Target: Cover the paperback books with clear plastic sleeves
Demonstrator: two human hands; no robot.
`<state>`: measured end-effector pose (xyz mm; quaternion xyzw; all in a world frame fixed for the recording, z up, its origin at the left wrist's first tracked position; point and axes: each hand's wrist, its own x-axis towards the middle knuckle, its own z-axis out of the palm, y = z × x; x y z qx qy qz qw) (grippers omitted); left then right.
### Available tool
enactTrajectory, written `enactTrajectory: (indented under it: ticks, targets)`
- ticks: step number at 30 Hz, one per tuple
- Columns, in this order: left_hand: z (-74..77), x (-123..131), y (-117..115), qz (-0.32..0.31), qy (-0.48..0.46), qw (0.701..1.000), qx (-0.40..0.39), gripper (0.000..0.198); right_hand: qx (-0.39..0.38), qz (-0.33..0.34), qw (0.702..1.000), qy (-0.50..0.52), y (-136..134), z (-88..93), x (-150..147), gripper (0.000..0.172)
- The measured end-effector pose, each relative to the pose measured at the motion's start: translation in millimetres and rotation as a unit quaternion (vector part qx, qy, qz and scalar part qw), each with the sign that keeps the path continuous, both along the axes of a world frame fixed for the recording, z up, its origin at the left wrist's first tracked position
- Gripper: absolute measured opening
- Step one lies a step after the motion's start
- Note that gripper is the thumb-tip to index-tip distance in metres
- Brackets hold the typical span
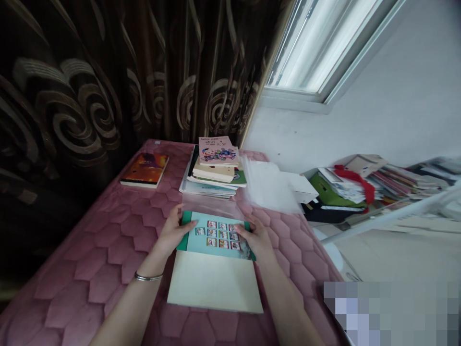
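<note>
Between my hands is a book with a teal cover (201,242) bearing rows of small printed pictures and green strips at both sides. A plain cream page (216,283) spreads out below the teal part, toward me. My left hand (175,228) grips the left edge, thumb on top and fingers behind. At the right edge my right hand (256,239) does the same, its thumb over the pictures. A clear plastic sheet (212,204) shows just beyond the book's top edge; whether it wraps the book, I cannot tell.
A pink quilted surface (104,259) lies underneath. Beyond my hands stands a stack of books (216,175), with clear plastic sleeves (270,187) to its right. An orange book (144,169) lies far left. A cluttered shelf (360,187) is at right, a dark curtain (144,72) behind.
</note>
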<state>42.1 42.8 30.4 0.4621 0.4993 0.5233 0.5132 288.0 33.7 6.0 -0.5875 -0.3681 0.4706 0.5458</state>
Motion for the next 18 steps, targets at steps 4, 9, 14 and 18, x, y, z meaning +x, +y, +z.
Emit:
enactTrajectory:
  ticks: [4,9,14,18]
  targets:
    - [1.1,-0.3,-1.4,-0.014,-0.006,1.0,-0.004,0.069,-0.017,0.002,0.998,0.064,-1.5,7.6,0.6,0.068]
    - [3.5,-0.6,-3.6,-0.028,-0.013,0.999,-0.008,0.072,0.002,0.029,0.997,0.075,0.0,4.5,3.6,0.061]
    - [5.2,-1.4,-5.7,-0.034,-0.013,0.999,-0.023,0.071,0.001,0.009,0.997,0.072,1.2,-0.7,4.2,0.065]
    - [0.5,-1.9,-3.2,-0.021,-0.004,1.0,-0.015,0.071,-0.016,0.035,0.997,0.068,-1.5,6.9,5.9,0.054]
